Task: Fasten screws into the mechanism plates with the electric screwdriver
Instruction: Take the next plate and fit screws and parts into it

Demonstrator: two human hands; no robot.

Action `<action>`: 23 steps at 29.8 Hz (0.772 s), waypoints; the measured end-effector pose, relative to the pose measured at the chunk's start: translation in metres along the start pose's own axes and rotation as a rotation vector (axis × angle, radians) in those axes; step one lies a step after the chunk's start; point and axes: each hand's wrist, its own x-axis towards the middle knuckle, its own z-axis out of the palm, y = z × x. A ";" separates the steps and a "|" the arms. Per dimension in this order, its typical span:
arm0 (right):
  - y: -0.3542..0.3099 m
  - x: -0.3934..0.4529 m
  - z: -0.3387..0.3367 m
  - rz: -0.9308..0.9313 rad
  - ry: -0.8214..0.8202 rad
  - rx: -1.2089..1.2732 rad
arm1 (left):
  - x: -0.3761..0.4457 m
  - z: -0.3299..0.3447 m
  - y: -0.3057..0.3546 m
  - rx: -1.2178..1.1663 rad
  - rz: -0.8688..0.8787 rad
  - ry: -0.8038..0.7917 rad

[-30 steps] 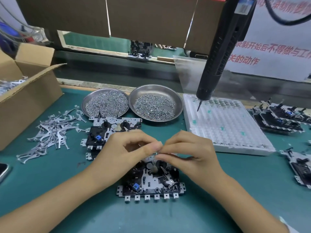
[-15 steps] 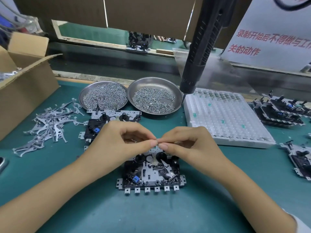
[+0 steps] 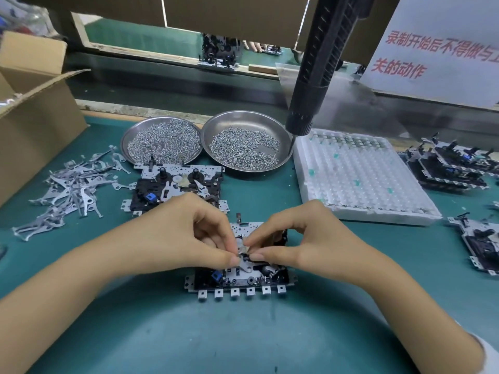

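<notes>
Two hands meet over the nearest mechanism plate (image 3: 240, 279) on the green bench — the left hand (image 3: 186, 236) and right hand (image 3: 302, 238) both with curled fingers, pinching a small metal lever (image 3: 244, 261) at the plate's centre. Beyond the plate sit two steel dishes of screws (image 3: 244, 151), and the electric screwdriver (image 3: 321, 63) hangs untouched above them — its tip at the right dish's rim.

two screw dishes (image 3: 162, 128) (image 3: 247, 118), one screwdriver (image 3: 321, 66)

Red Chinese characters "录制开始后不得做与" and "关的动作" on white sign (image 3: 437, 47).
</notes>
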 end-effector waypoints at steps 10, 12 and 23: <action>-0.001 -0.010 0.007 -0.059 0.009 -0.127 | 0.002 -0.002 -0.003 0.013 -0.098 -0.061; 0.001 -0.018 0.012 -0.102 0.056 -0.162 | 0.001 -0.001 -0.004 -0.001 -0.104 -0.058; 0.016 -0.048 0.055 -0.298 0.422 -0.606 | 0.000 0.000 -0.007 -0.014 -0.086 -0.084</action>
